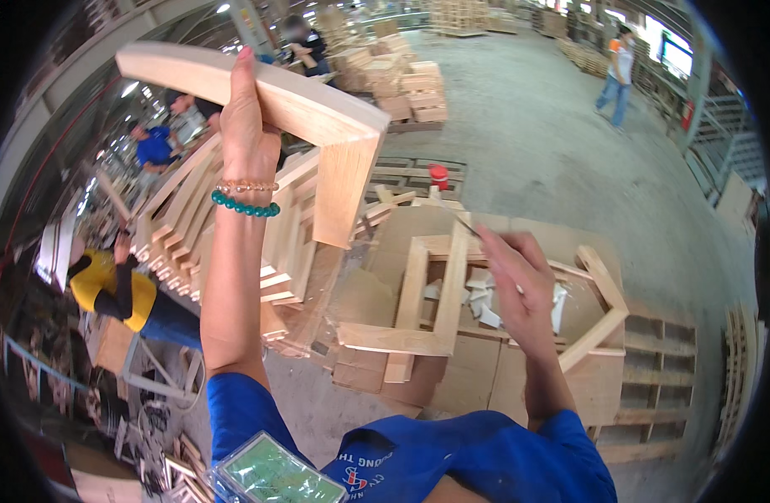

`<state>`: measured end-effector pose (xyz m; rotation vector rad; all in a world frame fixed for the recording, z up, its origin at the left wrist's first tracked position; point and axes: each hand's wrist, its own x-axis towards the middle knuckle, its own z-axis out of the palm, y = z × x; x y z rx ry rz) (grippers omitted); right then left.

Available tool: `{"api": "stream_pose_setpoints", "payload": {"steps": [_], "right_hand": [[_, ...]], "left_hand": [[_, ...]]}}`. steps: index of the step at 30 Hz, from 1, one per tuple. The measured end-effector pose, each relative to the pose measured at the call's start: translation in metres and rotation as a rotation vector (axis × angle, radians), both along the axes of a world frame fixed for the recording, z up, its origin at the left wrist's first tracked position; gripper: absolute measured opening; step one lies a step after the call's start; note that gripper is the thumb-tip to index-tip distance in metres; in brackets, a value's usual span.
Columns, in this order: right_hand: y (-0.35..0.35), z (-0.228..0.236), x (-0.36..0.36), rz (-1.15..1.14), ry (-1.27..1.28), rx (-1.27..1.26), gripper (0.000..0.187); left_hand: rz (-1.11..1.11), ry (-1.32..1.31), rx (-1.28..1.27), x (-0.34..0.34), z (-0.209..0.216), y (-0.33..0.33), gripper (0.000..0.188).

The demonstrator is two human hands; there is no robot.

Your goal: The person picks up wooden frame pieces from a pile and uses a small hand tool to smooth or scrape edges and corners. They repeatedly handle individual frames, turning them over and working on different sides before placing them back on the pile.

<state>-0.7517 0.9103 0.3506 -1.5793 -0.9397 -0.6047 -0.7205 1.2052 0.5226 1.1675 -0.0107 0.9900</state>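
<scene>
Workpiece (309, 99), a pale wooden rail with a shorter leg joined at its right end, raised at upper left above the cardboard (477, 369). The left hand (249, 117) is closed around the rail, thumb laid up across the near face, its fingers largely hidden behind the wood. The right hand (519, 285), lower and well apart, appears to pinch a slim dark object (466, 224), too blurred to identify. Good handling of such a raised hold would call for a firm wrist, since the leg probably tends to twist the rail; the joint is best turned toward the eye, and the slim object kept clear of finished faces and of the supporting thumb. Relative to the grip, the rail runs out on both sides: its free end projects to the left, while the joined corner lies to the right, with the leg hanging downward from it, apart from the fingers. Below, a wooden frame (393, 338) rests on the cardboard; beyond the left forearm stand stacked angled pieces (179, 230).
</scene>
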Motion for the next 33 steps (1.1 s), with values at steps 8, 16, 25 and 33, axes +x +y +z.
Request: {"api": "stream_pose_setpoints", "payload": {"steps": [8,16,25,33], "right_hand": [[-0.021,0.027,0.027,-0.329,-0.258,0.133,0.042],[-0.041,0.008,0.029,-0.561,-0.224,0.027,0.044],[-0.073,-0.013,0.003,-0.191,-0.058,0.024,0.031],[-0.131,-0.02,-0.019,-0.017,0.411,0.196,0.026]], "left_hand": [[-0.224,0.071,-0.215,0.044,-0.025,-0.087,0.06],[-0.257,0.16,-0.29,0.062,-0.05,-0.133,0.059],[-0.424,0.159,-0.438,0.056,-0.068,-0.148,0.045],[-1.368,-0.212,-0.692,0.034,-0.132,-0.11,0.036]]}}
